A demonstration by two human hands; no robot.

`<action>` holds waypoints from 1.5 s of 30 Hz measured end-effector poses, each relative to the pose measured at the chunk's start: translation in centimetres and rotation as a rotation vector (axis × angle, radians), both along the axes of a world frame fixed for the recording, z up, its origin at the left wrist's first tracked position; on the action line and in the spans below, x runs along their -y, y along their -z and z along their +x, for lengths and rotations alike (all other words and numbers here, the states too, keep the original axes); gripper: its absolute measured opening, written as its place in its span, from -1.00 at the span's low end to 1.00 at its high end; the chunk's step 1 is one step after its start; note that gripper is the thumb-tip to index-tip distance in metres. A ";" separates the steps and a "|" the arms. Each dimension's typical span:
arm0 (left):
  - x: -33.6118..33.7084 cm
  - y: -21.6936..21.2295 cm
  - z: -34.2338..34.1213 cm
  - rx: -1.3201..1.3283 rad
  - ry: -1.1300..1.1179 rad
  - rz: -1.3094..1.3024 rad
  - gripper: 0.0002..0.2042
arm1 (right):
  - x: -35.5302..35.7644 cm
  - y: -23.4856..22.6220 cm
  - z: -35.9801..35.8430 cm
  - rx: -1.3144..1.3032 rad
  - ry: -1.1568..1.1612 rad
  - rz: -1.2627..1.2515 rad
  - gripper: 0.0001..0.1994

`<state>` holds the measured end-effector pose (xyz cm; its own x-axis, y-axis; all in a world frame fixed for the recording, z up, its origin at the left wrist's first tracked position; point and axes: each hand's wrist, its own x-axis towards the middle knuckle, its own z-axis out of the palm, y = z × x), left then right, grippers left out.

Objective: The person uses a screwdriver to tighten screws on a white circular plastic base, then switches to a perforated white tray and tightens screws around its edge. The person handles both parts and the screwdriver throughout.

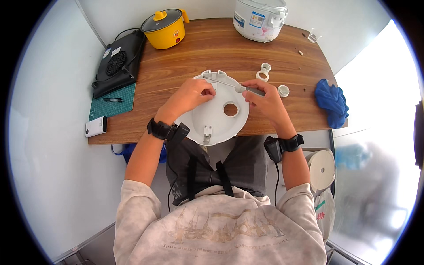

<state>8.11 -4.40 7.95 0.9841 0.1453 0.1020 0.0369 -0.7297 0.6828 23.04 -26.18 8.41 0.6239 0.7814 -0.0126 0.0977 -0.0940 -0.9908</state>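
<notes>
a brown wooden table (207,48) spreads out to a curved far edge. the white round cover (225,84) overhangs its near edge at six o'clock. from the cover, the rice cooker (258,22) stands at one o'clock, the yellow pot (165,35) at eleven, both across a stretch of wood; the blue cloth (332,104) lies at three. the left hand (190,95) curls its fingers narrowly over the cover's left side; whether they pinch anything, i cannot tell. the right hand's (267,104) fingers close around a grey-handled screwdriver (240,88), its shaft pointing to ten o'clock.
</notes>
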 end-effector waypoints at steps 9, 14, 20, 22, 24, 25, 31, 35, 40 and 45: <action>0.2 0.7 0.5 0.021 -0.080 0.059 -0.84 | -0.1 -0.3 -0.2 -0.033 0.012 -0.004 -0.72; 0.2 0.5 0.7 0.072 -0.061 0.090 -0.87 | -0.1 -0.5 -0.2 -0.042 0.010 -0.013 -0.73; -0.1 0.6 0.8 -0.013 -0.136 -0.024 -0.88 | 0.1 -0.8 -0.1 -0.050 0.001 -0.012 -0.73; -0.1 0.5 0.9 -0.037 -0.152 -0.050 -0.88 | 0.2 -0.9 0.0 -0.068 -0.002 -0.011 -0.73; -0.1 0.4 0.8 -0.051 -0.165 -0.055 -0.89 | 0.2 -1.1 -0.1 -0.068 -0.003 -0.011 -0.73; -0.3 0.6 0.7 -0.045 -0.177 -0.088 -0.89 | 0.2 -1.2 -0.2 -0.068 -0.005 -0.009 -0.73; -1.2 1.5 0.9 -0.040 -0.216 -0.241 -0.86 | 0.3 -1.0 0.1 -0.068 -0.008 -0.007 -0.73; -1.2 1.4 1.0 -0.036 -0.226 -0.190 -0.84 | 0.4 -1.0 0.1 -0.098 -0.021 0.002 -0.73; -0.8 0.9 1.3 -0.053 -0.218 -0.173 -0.82 | 0.5 -0.7 0.2 -0.115 -0.011 0.009 -0.73; -1.1 1.5 1.4 -0.062 -0.220 -0.208 -0.79 | 0.4 -0.7 0.2 -0.105 -0.019 0.003 -0.74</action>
